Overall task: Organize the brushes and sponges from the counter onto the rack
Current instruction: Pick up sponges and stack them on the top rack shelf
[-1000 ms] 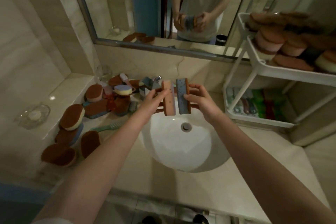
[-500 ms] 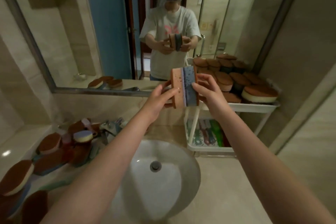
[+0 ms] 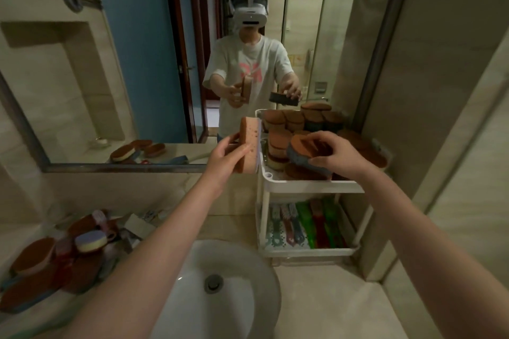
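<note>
Head view: the rack (image 3: 311, 187) has its top tier already heaped, brushes (image 3: 305, 224) lie below, the right hand (image 3: 334, 154) grips a blue-backed sponge (image 3: 301, 155) over that heap, the left hand (image 3: 227, 155) clasps an orange sponge (image 3: 249, 143) beside it, and a blurred pile (image 3: 49, 269), seemingly sponges and brushes, waits on the counter (image 3: 316, 297).

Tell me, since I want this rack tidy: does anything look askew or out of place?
Yes. Sponges in the rack's top tray lie heaped, some tilted; a jumbled pile of sponges and brushes sits on the counter left of the sink.
</note>
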`<state>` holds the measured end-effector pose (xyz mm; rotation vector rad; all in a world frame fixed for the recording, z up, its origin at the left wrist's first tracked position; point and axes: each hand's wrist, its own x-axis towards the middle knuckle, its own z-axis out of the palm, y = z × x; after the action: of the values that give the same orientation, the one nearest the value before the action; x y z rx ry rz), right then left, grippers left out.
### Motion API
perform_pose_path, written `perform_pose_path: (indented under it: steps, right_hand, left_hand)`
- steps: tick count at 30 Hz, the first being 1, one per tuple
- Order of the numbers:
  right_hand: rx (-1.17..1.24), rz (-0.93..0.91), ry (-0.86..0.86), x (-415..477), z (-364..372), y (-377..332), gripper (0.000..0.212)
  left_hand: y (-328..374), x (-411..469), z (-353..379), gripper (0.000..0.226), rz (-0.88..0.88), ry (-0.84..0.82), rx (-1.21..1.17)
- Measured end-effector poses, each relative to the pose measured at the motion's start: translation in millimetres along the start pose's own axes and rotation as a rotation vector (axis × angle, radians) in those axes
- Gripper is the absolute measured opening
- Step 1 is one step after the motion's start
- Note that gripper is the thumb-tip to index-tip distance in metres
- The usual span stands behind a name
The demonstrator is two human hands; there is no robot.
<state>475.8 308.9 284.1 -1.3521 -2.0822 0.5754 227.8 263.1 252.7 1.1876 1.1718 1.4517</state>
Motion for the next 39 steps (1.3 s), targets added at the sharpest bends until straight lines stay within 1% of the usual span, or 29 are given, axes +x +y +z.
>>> perform_pose_path:
  steps: [3, 7, 13, 16, 17, 18, 19, 21, 22, 24, 26, 28, 29, 32, 34, 36, 37, 39]
  right_hand:
    - [-0.161, -0.070, -0.059, 8, 2, 11, 0.049]
    - [-0.281, -0.126, -0.124, 16, 9, 23, 0.049]
    - [-0.273, -0.190, -0.112, 18, 17, 37, 0.044]
    - [-0.335, -0.182, -0.123, 19, 18, 40, 0.045]
    - [-0.344, -0.183, -0.102, 19, 18, 39, 0.044]
    - [-0.315, -0.197, -0.051, 18, 17, 37, 0.043]
    - [-0.226, -0.215, 0.027, 17, 16, 34, 0.041]
    - [0.080, -0.198, 0.171, 11, 10, 24, 0.039]
    - [0.255, -0.164, 0.197, 8, 6, 18, 0.039]
    - [0.546, -0.106, 0.132, 2, -1, 10, 0.043]
    - [0.697, -0.090, 0.018, -3, -6, 8, 0.044]
    - [0.742, -0.082, -0.040, -7, -9, 12, 0.041]
    - [0.765, -0.071, -0.034, -9, -11, 15, 0.038]
    - [0.875, -0.005, 0.052, -13, -21, 25, 0.026]
    - [0.911, 0.018, 0.076, -17, -29, 33, 0.027]
    - [0.839, 0.021, 0.064, -21, -36, 41, 0.037]
    - [0.780, 0.025, 0.069, -23, -38, 45, 0.039]
    - [0.694, 0.032, 0.149, -26, -40, 50, 0.033]
  left_hand:
    - [-5, 3, 7, 0.034, 0.002, 0.011, 0.012]
    - [-10, 3, 16, 0.044, -0.011, 0.023, 0.027]
    - [-18, 4, 23, 0.039, -0.009, 0.027, 0.057]
    - [-18, 7, 28, 0.042, 0.002, 0.023, 0.066]
    - [-16, 7, 30, 0.043, 0.014, 0.022, 0.072]
    - [-14, 8, 33, 0.044, 0.028, 0.020, 0.083]
    - [-12, 9, 35, 0.044, 0.046, 0.012, 0.103]
    - [-6, 11, 40, 0.041, 0.078, -0.034, 0.157]
    - [-2, 12, 43, 0.040, 0.089, -0.063, 0.187]
    - [6, 16, 50, 0.046, 0.093, -0.117, 0.220]
    - [13, 21, 59, 0.057, 0.087, -0.164, 0.208]
    - [19, 27, 70, 0.066, 0.087, -0.186, 0.185]
    - [21, 30, 75, 0.070, 0.089, -0.186, 0.170]
    - [24, 38, 91, 0.077, 0.124, -0.195, 0.146]
    - [24, 45, 100, 0.078, 0.153, -0.200, 0.176]
    - [23, 50, 110, 0.077, 0.164, -0.184, 0.185]
    - [22, 52, 116, 0.077, 0.163, -0.171, 0.182]
    - [18, 53, 129, 0.075, 0.165, -0.152, 0.195]
